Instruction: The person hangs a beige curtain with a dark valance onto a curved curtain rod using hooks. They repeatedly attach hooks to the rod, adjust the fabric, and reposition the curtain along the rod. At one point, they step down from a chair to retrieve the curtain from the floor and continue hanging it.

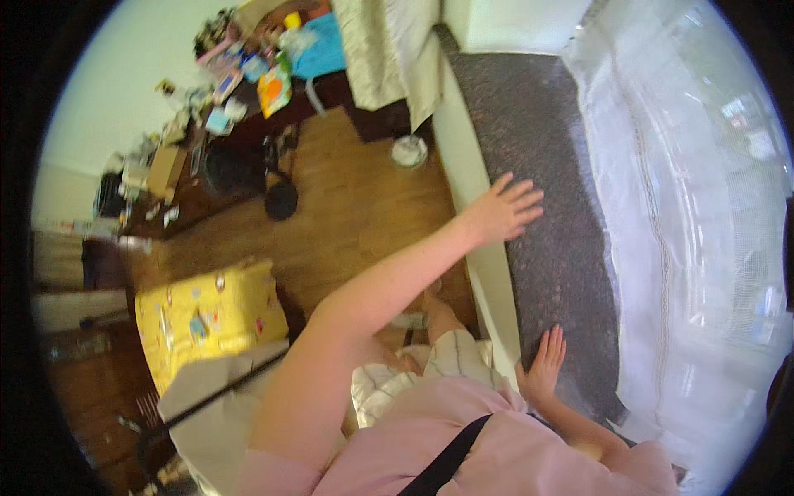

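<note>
My left hand [505, 209] is stretched out with its fingers spread, at the inner edge of a dark speckled stone windowsill [546, 266]. Nothing is in it. Nearer my body, my right hand [544, 366] lies at the same sill with the fingers extended and holds nothing. Whether the left palm touches the stone I cannot tell. A white sheer curtain [626, 204] hangs along the far side of the sill.
Left of the sill is a wood floor [366, 204] with a round white object [409, 152]. A cluttered dark desk [248, 102], a cardboard box [167, 172] and a yellow patterned cloth [211, 310] are further left. A cream curtain [384, 56] hangs ahead.
</note>
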{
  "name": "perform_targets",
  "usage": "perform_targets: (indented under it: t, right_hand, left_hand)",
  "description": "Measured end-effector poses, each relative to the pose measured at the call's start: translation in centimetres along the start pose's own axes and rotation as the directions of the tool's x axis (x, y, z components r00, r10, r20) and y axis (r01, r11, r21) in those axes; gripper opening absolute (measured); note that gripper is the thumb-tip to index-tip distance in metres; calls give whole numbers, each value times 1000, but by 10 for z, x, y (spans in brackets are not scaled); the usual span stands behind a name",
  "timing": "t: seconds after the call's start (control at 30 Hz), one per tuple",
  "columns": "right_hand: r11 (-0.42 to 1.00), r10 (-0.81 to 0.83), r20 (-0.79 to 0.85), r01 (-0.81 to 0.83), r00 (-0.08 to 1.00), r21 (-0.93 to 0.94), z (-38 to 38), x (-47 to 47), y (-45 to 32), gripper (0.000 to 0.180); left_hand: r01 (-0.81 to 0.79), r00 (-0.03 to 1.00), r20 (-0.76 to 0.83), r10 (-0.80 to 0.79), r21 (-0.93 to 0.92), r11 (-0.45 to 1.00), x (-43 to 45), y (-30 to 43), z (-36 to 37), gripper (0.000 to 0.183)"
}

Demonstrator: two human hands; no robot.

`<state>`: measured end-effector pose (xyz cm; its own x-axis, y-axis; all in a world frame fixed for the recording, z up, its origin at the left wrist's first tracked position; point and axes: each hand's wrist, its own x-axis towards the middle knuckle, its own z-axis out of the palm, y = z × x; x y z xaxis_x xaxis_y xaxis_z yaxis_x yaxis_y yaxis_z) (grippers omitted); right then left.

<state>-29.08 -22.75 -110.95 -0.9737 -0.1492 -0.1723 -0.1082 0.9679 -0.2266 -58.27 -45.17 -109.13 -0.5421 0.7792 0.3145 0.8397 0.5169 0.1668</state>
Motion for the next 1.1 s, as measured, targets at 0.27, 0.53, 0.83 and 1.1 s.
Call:
perform_targets:
  t: [0.27, 0.53, 0.83, 1.1]
  right_hand:
    - [996, 86, 4, -86, 996, -30, 7, 8, 19, 50]
    - [990, 96, 208, -116, 973, 86, -37, 38, 26, 81]
    - [997, 42, -103, -35, 994, 71, -7, 22, 32, 92]
    - [773, 567, -480, -634, 669, 31, 39, -7, -26, 87]
  left_hand:
    - [-440, 839, 142, 525, -389, 809, 51, -65, 60, 74]
    - [-651, 403, 413, 817, -497, 573, 137, -109, 37, 98]
    - [-592, 572, 427, 701, -376, 713, 81, -81, 26, 93]
    - [-588, 653, 408, 638, -258, 767, 42, -51, 33, 86]
